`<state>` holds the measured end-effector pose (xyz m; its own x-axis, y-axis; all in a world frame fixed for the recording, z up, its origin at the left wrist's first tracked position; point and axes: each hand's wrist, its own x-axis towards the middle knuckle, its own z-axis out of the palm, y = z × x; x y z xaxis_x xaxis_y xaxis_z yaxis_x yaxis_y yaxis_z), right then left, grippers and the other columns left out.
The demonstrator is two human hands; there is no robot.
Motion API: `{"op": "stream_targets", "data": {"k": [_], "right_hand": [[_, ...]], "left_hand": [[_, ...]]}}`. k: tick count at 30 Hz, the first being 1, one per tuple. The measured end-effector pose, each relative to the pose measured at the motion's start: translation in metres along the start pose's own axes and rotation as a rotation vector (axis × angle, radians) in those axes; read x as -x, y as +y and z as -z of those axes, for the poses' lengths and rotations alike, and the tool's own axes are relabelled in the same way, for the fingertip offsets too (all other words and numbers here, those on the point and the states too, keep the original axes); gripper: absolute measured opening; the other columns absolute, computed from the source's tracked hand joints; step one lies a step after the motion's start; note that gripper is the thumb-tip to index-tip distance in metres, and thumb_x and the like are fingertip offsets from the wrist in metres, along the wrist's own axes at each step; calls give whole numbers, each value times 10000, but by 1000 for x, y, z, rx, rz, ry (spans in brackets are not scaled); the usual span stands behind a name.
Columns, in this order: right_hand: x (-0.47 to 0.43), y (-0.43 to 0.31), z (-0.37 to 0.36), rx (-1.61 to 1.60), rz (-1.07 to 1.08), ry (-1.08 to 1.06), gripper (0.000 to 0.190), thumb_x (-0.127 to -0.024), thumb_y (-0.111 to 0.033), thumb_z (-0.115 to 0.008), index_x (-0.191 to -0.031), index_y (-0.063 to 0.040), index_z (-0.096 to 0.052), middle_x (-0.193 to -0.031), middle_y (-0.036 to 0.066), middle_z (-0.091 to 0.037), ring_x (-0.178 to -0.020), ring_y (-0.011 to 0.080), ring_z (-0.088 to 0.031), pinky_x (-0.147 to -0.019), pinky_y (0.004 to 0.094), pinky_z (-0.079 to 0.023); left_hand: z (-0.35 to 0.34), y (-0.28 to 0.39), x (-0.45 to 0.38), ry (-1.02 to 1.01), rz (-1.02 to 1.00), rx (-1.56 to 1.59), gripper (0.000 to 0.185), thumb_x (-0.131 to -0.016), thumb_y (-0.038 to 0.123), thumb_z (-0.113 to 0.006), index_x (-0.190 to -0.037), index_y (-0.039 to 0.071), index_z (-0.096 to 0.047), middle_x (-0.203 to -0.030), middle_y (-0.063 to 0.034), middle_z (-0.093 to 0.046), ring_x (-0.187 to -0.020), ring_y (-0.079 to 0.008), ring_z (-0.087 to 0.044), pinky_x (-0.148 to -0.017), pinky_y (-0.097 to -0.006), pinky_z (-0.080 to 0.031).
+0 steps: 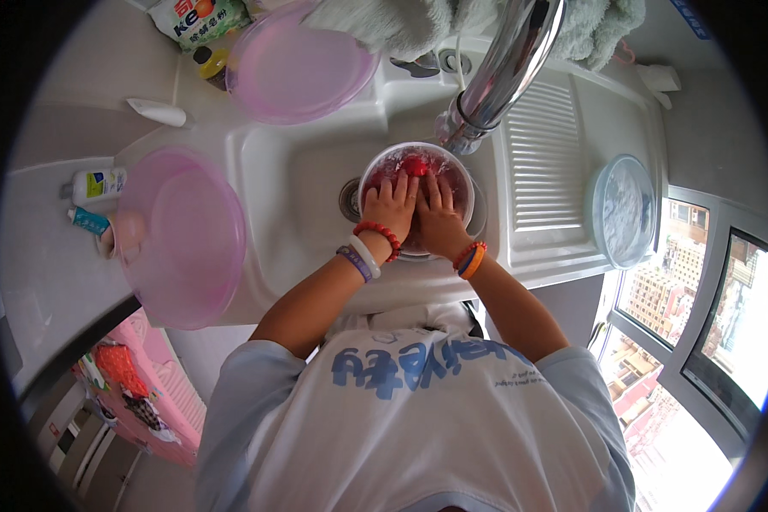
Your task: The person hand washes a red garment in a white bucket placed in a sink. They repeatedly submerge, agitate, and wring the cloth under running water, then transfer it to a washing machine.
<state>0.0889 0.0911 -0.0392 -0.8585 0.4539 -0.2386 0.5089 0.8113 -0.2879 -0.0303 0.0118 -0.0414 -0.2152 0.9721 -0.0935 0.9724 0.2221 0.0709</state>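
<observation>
A round, clear-rimmed basin [463, 176] sits in the white sink [288, 185], below the chrome faucet [509, 70]. Reddish liquid and a bright red piece of cloth [415, 165] show inside it, with some suds. Both hands reach into the basin side by side, palms down, fingertips near the red piece. My left hand [390, 205] wears a red bead bracelet and two bands at the wrist; my right hand [440, 217] has red beads and an orange band. What lies under the palms is hidden, so whether either hand grips anything cannot be told.
Pink translucent basins stand at the left [182, 240] and upper left [301, 70]. A bluish basin with suds [626, 211] rests right of the ribbed drainboard [546, 160]. Bottles [102, 184] and a white tube [158, 112] lie leftward. Grey-green towels [409, 25] hang near the faucet.
</observation>
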Motion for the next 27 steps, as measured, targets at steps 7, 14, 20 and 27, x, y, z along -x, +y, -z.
{"op": "stream_targets", "data": {"k": [7, 14, 20, 27], "right_hand": [[-15, 27, -35, 218, 188, -213, 515, -786, -159, -521, -1276, -5, -489, -1247, 210, -502, -1241, 373, -409, -971, 521, -374], [-55, 7, 28, 187, 126, -608, 338, -752, -112, -576, -1077, -38, -625, -995, 162, -656, -913, 368, -624, -836, 538, -433], [-30, 10, 32, -384, -85, 221, 586, -666, -6, -609, -1228, -154, -535, -1141, 153, -535, -1096, 365, -477, -929, 466, -398], [-1, -13, 58, -233, 14, 283, 833, -648, -31, -651, -1406, -139, -321, -1251, 131, -432, -1147, 353, -425, -939, 461, -401]], "left_hand": [[-11, 6, -23, -386, 73, 164, 479, -895, 203, -404, -1363, 98, -408, -1386, -141, -406, -1243, -323, -415, -973, -507, -368], [-28, -16, -53, -315, 97, 296, 513, -824, 225, -594, -1303, 82, -479, -1348, -174, -445, -1240, -327, -430, -1032, -430, -359], [42, -40, -43, -138, -26, 529, 528, -685, 197, -766, -1144, 33, -562, -1094, -140, -554, -1030, -326, -537, -900, -399, -447], [52, -26, 3, 182, -31, 417, 441, -788, 166, -623, -1195, 26, -528, -1110, -151, -537, -979, -317, -547, -831, -429, -482]]}}
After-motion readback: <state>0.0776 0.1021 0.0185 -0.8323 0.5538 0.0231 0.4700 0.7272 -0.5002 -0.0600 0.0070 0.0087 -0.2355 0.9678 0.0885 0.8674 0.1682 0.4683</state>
